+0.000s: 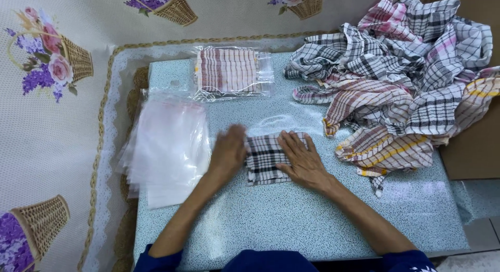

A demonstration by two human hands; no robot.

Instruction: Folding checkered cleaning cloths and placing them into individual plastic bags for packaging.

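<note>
Cloth (265, 157), folded and black-checked, lies on the table (291, 220) between my hands. Right hand (302, 160) presses flat and open to keep the folds down; left hand (227, 152) rests open at its edge, beside the bags (166, 147), handy for reaching.

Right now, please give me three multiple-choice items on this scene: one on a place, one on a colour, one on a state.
1. Where is the bag stack?
A. left of the hands
B. on the cloth pile
C. on the floor

2. What colour is the folded cloth under the hands?
A. plain blue
B. black and white check
C. green

3. How does the right hand lie?
A. in a fist
B. raised in air
C. flat on the cloth

Answers: 1 A, the stack lies beside the left hand. 2 B, dark checks show. 3 C, the palm presses down.
</note>
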